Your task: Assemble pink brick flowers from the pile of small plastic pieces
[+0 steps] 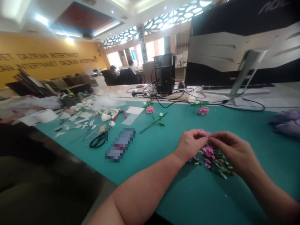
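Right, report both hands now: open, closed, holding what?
Left hand: closed, pinching the pink craft flower.
Right hand: closed, pinching the same flower.

The single head-worn view is taken from above the near edge of the teal cutting mat (217, 200) and is directed forward and downward across it. The left hand (191, 145) and right hand (234, 153) are framed at close range on the mat, while the monitor (236, 47) is seen beyond its far edge.

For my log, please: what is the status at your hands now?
Left hand, right hand over pink artificial flower; fingers at its top. Scissors far left, not in way.
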A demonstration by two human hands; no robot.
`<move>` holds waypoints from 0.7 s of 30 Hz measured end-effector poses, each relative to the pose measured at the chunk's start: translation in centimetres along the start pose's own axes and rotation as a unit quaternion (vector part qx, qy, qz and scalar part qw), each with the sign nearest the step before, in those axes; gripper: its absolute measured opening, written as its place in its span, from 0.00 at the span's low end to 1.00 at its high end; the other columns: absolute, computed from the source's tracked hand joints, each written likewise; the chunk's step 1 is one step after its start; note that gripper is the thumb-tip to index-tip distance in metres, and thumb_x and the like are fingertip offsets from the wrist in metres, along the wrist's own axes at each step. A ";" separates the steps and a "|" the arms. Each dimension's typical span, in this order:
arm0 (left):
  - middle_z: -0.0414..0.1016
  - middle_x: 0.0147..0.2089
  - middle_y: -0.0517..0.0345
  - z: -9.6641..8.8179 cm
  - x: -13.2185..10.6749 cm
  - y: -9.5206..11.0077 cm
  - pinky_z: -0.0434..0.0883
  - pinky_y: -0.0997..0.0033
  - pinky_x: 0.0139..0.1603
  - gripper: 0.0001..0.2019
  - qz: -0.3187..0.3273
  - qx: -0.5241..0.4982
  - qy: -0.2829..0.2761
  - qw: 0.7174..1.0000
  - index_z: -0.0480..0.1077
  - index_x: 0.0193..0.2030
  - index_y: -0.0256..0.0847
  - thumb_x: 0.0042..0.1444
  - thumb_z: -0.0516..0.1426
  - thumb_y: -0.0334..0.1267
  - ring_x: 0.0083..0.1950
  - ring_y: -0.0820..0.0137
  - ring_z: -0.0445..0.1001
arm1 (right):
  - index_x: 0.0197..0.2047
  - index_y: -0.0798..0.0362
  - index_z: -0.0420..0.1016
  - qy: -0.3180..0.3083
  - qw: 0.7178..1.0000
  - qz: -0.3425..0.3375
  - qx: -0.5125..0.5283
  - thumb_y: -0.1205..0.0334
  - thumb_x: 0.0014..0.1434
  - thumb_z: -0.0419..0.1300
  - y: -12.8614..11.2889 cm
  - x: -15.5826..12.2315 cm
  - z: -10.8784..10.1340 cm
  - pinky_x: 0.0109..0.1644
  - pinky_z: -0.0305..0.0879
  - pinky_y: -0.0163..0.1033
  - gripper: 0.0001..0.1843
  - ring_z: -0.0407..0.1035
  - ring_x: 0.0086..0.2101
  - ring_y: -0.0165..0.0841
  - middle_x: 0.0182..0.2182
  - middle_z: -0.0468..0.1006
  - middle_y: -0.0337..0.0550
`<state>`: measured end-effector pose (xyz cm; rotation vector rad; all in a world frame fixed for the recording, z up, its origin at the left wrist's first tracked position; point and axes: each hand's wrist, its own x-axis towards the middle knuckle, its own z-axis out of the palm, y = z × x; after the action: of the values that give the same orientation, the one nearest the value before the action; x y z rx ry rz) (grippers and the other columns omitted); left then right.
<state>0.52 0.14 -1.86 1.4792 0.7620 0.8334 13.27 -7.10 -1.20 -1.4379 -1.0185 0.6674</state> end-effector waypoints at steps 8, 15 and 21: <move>0.77 0.34 0.55 -0.3 -0.2 -0.8 0.71 0.68 0.45 0.11 0.064 0.094 -0.010 0.993 0.76 0.39 0.39 0.50 0.60 0.40 0.38 0.69 0.74 | 0.30 0.49 0.78 0.016 0.997 0.025 -0.073 0.52 0.39 0.69 -0.1 -0.2 -0.5 0.28 0.66 0.39 0.14 0.71 0.27 0.37 0.27 0.79 0.46; 0.77 0.34 0.56 -0.1 -0.5 -0.3 0.71 0.70 0.44 0.10 0.066 0.099 -0.013 0.993 0.76 0.39 0.39 0.49 0.59 0.37 0.38 0.69 0.74 | 0.30 0.49 0.78 0.014 0.997 0.038 -0.060 0.55 0.38 0.69 -0.3 -0.2 -0.3 0.27 0.67 0.39 0.13 0.71 0.27 0.37 0.27 0.79 0.48; 0.77 0.35 0.56 -0.1 -0.6 -0.2 0.71 0.70 0.44 0.09 0.065 0.104 -0.011 0.992 0.76 0.38 0.38 0.50 0.59 0.36 0.38 0.69 0.74 | 0.30 0.49 0.77 0.022 0.998 0.049 -0.040 0.55 0.36 0.70 -0.3 -0.2 -0.2 0.26 0.67 0.39 0.15 0.71 0.26 0.37 0.27 0.79 0.48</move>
<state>0.13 -0.37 -2.07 1.7355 0.7597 0.8553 13.30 -7.41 -0.96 -1.5737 -0.9553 0.6684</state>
